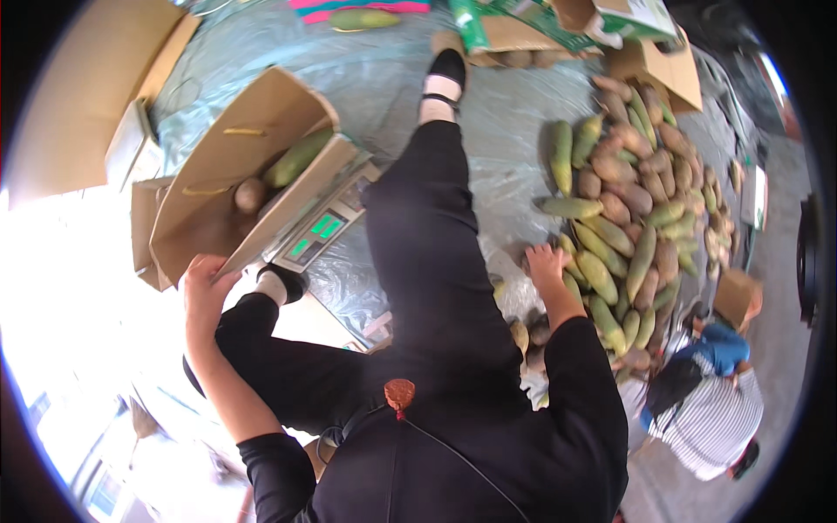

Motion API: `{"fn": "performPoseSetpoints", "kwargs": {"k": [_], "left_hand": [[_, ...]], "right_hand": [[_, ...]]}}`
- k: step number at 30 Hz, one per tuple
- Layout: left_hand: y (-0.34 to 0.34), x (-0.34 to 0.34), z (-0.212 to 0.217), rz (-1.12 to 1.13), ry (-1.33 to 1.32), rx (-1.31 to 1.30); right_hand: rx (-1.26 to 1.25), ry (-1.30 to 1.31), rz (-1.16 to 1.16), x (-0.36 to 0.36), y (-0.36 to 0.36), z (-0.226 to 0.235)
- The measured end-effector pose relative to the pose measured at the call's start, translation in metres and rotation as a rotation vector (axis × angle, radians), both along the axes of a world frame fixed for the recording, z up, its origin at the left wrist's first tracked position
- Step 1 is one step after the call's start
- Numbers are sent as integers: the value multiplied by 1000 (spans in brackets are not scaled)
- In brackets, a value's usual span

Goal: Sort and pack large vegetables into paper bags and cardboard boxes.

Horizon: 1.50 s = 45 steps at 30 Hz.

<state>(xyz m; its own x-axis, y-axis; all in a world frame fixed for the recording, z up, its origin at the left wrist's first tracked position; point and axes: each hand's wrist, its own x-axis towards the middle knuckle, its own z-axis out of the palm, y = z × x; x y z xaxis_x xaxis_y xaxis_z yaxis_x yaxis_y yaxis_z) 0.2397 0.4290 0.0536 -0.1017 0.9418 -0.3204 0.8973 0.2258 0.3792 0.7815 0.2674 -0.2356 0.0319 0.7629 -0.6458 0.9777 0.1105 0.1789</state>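
Note:
My left hand (207, 283) is closed on the near edge of an open cardboard box (279, 100), which rests tilted on a digital scale (327, 222) with a lit green display. Inside the box lie a green radish (299, 159) and a round brown root (251, 195); its near wall hides part of the inside. On the right, my right hand (547, 263) is palm down at the left border of a large pile of green radishes (597, 275) and brown roots (629, 196). Its fingers are apart over the vegetables; whatever lies under the palm is hidden.
Plastic sheeting (514, 122) covers the floor. A lone radish (364, 19) lies far off by a striped cloth. Cartons (667, 74) stand behind the pile, and a large cardboard sheet (78, 87) is at far left. At lower right a person in a striped top (715, 418) bends over.

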Motion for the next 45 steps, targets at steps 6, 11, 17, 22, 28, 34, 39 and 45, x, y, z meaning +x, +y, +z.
{"fn": "performPoseSetpoints", "kwargs": {"k": [6, 11, 17, 22, 28, 34, 39, 45], "left_hand": [[-5, -3, 2, 33, 11, 24], [-13, -14, 4, 27, -23, 76], [-20, -20, 12, 61, 26, 134], [-28, -23, 19, 50, 49, 191], [-33, -19, 30, 1, 58, 242], [-32, -22, 42, 26, 34, 128], [-36, -26, 31, -22, 8, 193], [-33, -29, 24, -51, 3, 218]], "right_hand": [[-22, -96, 34, -8, 6, -5], [339, 280, -715, -24, 49, 17], [686, 944, -661, -31, 152, 77], [821, 1188, -389, -107, 245, 228], [697, 1386, 73, -230, 291, 340], [345, 1287, 392, -353, 301, 323], [208, 1076, 470, -429, 286, 284], [352, 1191, 502, -428, 291, 278]]}}
